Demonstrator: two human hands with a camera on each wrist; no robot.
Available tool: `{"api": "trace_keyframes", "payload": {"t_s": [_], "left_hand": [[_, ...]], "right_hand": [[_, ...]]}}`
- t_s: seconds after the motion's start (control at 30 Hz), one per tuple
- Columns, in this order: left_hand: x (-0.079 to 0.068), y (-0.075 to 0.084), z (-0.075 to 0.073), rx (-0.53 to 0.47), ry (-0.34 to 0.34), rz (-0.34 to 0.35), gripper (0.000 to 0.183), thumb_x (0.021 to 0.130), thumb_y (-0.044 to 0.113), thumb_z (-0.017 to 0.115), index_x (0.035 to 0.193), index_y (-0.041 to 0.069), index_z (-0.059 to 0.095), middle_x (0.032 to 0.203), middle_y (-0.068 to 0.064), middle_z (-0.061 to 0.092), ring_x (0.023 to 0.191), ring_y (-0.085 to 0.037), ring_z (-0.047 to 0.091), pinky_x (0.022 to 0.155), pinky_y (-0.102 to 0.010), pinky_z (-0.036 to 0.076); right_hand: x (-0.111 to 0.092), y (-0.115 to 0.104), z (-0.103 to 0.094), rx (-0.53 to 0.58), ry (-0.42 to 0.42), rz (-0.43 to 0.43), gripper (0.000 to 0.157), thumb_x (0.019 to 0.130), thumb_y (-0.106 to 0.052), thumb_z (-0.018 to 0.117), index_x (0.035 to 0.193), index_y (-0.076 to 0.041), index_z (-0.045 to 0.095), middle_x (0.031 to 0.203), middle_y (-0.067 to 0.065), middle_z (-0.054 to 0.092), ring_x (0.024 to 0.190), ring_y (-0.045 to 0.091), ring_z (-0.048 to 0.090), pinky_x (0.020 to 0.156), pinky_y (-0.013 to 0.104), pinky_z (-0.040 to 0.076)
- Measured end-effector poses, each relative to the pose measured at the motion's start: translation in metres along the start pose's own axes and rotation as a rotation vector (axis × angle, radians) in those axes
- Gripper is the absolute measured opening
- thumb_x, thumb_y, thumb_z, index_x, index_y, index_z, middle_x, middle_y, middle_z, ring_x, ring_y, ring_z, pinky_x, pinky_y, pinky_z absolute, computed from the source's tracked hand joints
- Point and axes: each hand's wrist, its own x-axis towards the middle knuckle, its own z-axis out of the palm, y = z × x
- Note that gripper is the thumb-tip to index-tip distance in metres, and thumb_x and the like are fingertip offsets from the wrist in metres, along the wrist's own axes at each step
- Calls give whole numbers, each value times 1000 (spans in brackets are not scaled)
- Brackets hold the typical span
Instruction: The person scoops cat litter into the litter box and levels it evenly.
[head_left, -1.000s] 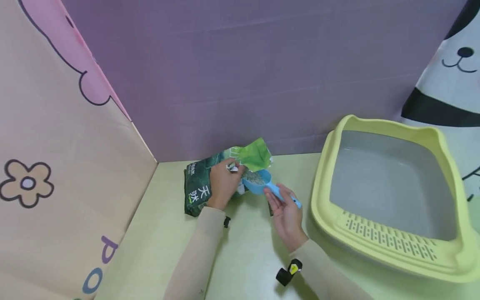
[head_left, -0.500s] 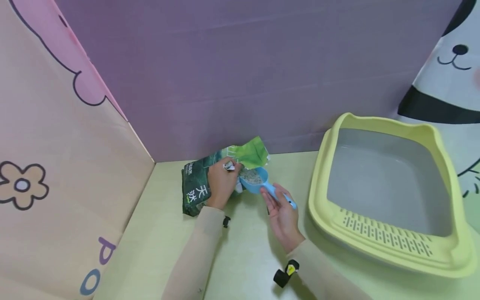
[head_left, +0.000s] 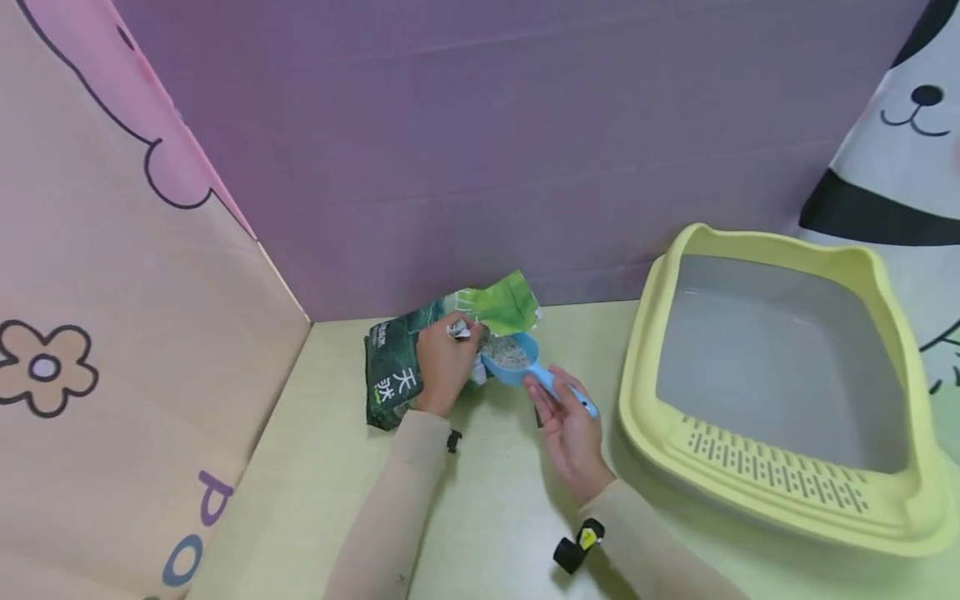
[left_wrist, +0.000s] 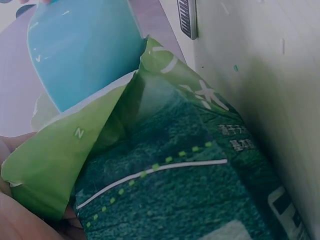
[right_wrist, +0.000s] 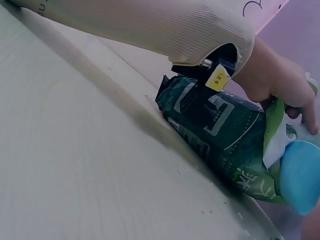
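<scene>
A dark green bag (head_left: 393,367) of greyish-green granules, seemingly cat litter, lies on its side near the back wall. My left hand (head_left: 442,362) grips the torn edge of its mouth; the green flap (left_wrist: 65,145) it holds shows in the left wrist view. My right hand (head_left: 576,437) holds a light blue scoop (head_left: 504,374) by its handle at that mouth. Granules (head_left: 508,352) lie in the scoop's bowl. From the right wrist, the scoop (right_wrist: 302,175) appears against the bag opening, beside my left hand (right_wrist: 287,85). The bag's inside is mostly hidden.
A yellow litter box (head_left: 637,392) with a grey inside and a perforated front ledge stands to the right. Behind the bag rises a purple wall (head_left: 465,150). Small stray bits (right_wrist: 240,216) lie on the pale table. A small dark striped item (left_wrist: 187,19) is near the bag.
The head view has shifted slightly. Both hands keep their holds, and the scoop stays at the bag's mouth with the granules in its bowl showing a little more fully.
</scene>
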Motion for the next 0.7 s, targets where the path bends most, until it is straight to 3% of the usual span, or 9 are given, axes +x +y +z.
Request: {"api": "trace_keyframes", "payload": {"t_s": [0.37,0.7], "left_hand": [[-2,2,0,-24,-1,-18,12,90,19,79,81,12,74,66,-6,70,54,-22,56,55,-38,45],[-2,0,1,-8,8,-4,12,91,21,78,82,13,75,53,-4,60,42,-15,39,47,-32,34]], "right_hand": [[-9,-5,-7,72,35,86,25,106,-9,52,131,-6,54,113,14,73,105,22,74,103,27,51],[-12,-8,-7,93,55,113,32,105,-11,53,136,-6,50,117,13,71,106,22,73,105,27,50]]}}
